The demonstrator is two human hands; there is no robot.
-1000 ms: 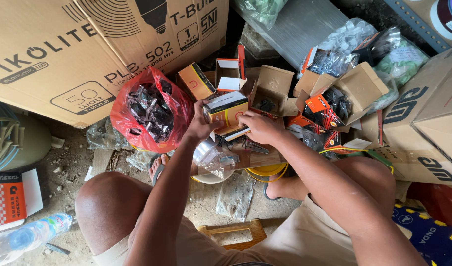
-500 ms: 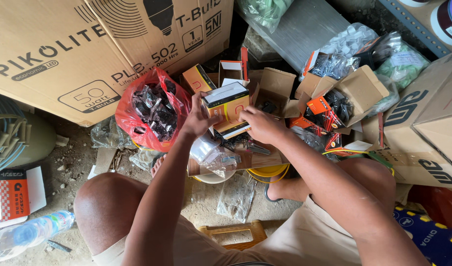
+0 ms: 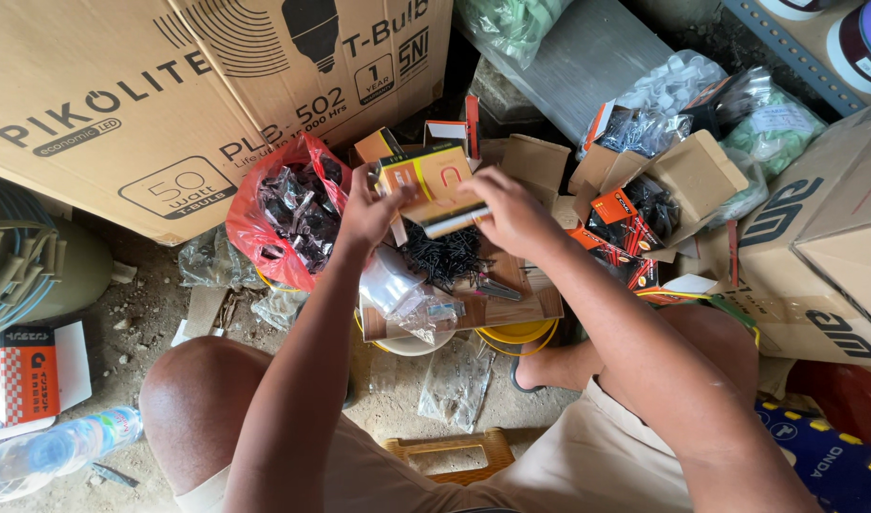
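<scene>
Both my hands hold a small yellow and orange cardboard box [image 3: 434, 185] above a wooden board [image 3: 511, 306]. My left hand [image 3: 367, 214] grips the box's left side and my right hand [image 3: 511, 211] grips its right side. The box is tilted, and black clips [image 3: 445, 256] lie in a pile on the board under it. A clear plastic bag [image 3: 397, 290] lies on the board's left part, just below my left hand.
A red plastic bag [image 3: 288, 214] of black parts sits left of the board. Open cartons [image 3: 663, 185] with more small boxes crowd the right. Large cardboard cartons [image 3: 170, 95] stand behind. A plastic bottle [image 3: 51, 454] lies on the dirt floor at lower left.
The small box has risen and tilted between my hands, and a pile of black clips now lies on the board beneath it.
</scene>
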